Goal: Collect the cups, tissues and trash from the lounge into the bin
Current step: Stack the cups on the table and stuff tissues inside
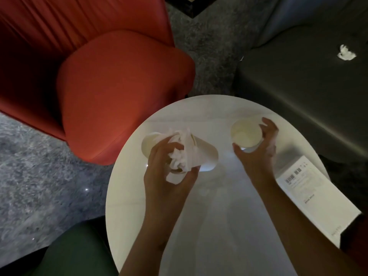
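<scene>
Left hand (169, 176) grips tissues (180, 156); right hand (257, 156) encircles cup (246, 134).

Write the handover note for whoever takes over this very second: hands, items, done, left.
Left hand: grip curled round a wad of tissues, over two tipped cups on the round table.
Right hand: grip round the upright cup, which stands on the table.
White box lies at the table's right edge; a crumpled tissue sits on the dark sofa.
Done: nothing visibly binned; no bin in view.
Left: lift both loads, fetch the sofa tissue, and the box if it is trash, then find the bin.
</scene>
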Action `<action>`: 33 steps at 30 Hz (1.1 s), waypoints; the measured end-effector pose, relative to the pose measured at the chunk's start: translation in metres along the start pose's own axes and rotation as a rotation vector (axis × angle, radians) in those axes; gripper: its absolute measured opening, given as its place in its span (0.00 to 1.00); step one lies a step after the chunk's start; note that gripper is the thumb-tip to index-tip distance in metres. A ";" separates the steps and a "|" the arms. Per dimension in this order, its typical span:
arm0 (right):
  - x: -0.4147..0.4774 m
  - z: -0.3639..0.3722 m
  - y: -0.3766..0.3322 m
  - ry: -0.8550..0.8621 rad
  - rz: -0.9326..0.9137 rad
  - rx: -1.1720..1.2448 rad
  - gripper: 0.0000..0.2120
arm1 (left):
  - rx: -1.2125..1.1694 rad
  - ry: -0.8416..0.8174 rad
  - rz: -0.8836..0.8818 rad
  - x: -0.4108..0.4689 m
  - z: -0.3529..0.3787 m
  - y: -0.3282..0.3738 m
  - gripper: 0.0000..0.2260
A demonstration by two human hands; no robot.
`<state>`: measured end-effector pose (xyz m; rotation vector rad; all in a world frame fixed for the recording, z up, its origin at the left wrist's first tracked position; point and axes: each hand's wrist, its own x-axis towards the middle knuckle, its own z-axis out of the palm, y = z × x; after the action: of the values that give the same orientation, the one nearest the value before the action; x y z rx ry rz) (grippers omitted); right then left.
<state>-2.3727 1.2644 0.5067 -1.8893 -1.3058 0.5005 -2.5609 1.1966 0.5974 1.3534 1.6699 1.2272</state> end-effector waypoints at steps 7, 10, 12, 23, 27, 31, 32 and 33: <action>-0.043 0.000 -0.029 -0.166 -0.081 -0.035 0.46 | -0.017 -0.068 0.092 0.020 0.031 0.014 0.23; -0.048 -0.004 -0.043 -0.211 -0.060 0.062 0.45 | 0.010 -0.119 0.142 0.019 0.040 0.006 0.23; -0.054 -0.006 -0.052 -0.238 -0.094 0.139 0.44 | 0.085 -0.155 0.175 0.015 0.044 0.000 0.24; -0.061 0.039 -0.058 -0.430 -0.242 0.062 0.47 | 0.175 0.101 0.120 0.027 -0.029 -0.008 0.21; -0.071 0.087 -0.075 -0.569 -0.197 0.089 0.48 | 0.180 0.302 0.070 0.032 -0.058 -0.014 0.21; -0.080 0.124 -0.080 -0.527 -0.119 0.146 0.45 | 0.164 0.352 0.048 0.029 -0.064 -0.026 0.21; -0.081 0.129 -0.080 -0.493 -0.104 0.144 0.44 | 0.179 0.338 0.054 0.028 -0.063 -0.029 0.20; -0.082 0.132 -0.079 -0.459 -0.106 0.119 0.44 | 0.196 0.317 0.052 0.028 -0.062 -0.033 0.20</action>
<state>-2.5441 1.2529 0.4770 -1.6520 -1.6166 0.9746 -2.6351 1.2063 0.5898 1.3786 2.0302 1.3956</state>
